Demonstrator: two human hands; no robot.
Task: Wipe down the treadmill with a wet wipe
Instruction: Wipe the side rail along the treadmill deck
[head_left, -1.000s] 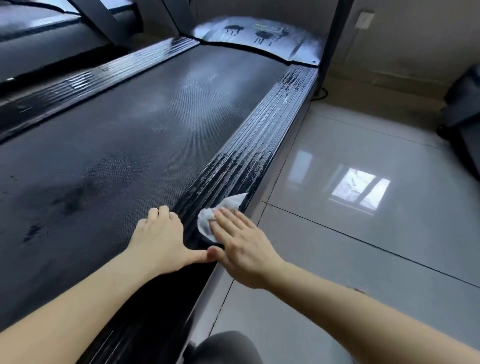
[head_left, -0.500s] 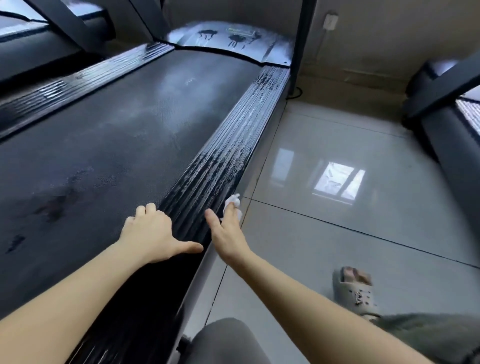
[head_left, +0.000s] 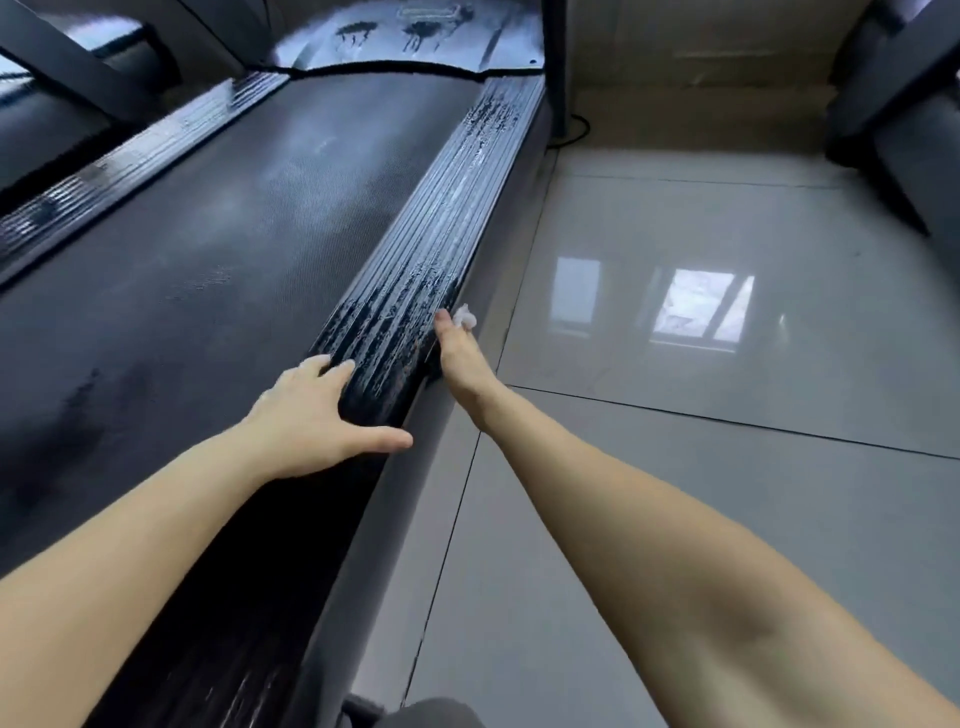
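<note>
The black treadmill fills the left half of the view, with its dark running belt (head_left: 218, 270) and a ribbed, wet-streaked right side rail (head_left: 447, 218). My left hand (head_left: 322, 410) lies flat across the rail's near part, fingers on the belt's edge and thumb spread along the rail. My right hand (head_left: 457, 353) is turned on edge against the rail's outer side and presses a small white wet wipe (head_left: 465, 317) there; only a crumpled bit of the wipe shows past my fingers.
Glossy grey floor tiles (head_left: 701, 364) lie to the right of the treadmill. A second dark machine (head_left: 904, 119) stands at the far right. A cable (head_left: 574, 130) lies by the wall at the treadmill's front. My knee (head_left: 426, 714) shows at the bottom edge.
My right hand has turned from flat on top of the rail to its outer side and slid forward with the wipe. My left hand stayed on the rail.
</note>
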